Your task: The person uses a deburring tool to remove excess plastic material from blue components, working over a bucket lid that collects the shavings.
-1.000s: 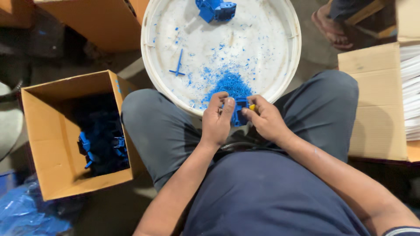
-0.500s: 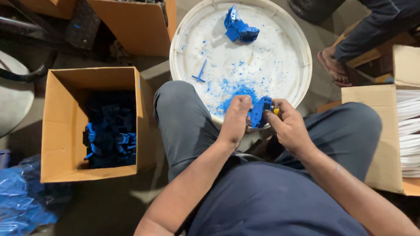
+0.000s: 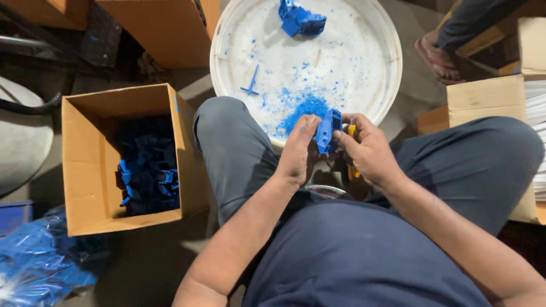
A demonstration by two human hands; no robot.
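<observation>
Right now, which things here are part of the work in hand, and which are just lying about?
In use:
left hand and right hand, both on the blue part
yellow tool in the right hand
white tub with blue shavings
open box of blue parts

Lying about:
blue bag
closed boxes
another person's foot

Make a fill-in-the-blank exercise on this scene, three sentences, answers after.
1. Both hands, the left hand and the right hand, hold a small plastic part coloured ____.
2. The shavings lie in a round white ____.
3. The open cardboard box full of blue parts stands beside the person's ____ knee.

Missing words: blue; tub; left
</observation>
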